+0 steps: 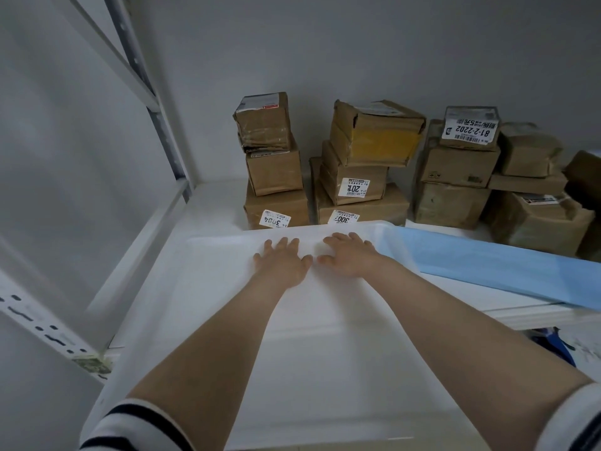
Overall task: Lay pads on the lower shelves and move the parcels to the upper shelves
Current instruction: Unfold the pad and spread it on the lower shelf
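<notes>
Rightmost parcel [585, 177] cut by frame edge; label [349, 186] print partly unreadable; shelf under pad [227, 288] hidden.

1. Left hand [282, 262] and right hand [349, 255] lie flat, fingers spread, side by side on white pad [227, 288].
2. Pad covers shelf [208, 203].
3. Parcels [367, 164] stacked behind pad, by wall.
4. Blue pad [487, 265] lies right.

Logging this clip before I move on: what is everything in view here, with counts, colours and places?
white pad: one, white, flat on the shelf under both hands
blue pad: one, light blue, right of the white pad
parcels: about a dozen, brown cardboard, stacked along the back wall
shelf frame: grey-white metal, left side
sleeves: two, white with dark stripes, bottom corners
left hand: flat on the white pad, fingers spread
right hand: flat beside it
</notes>
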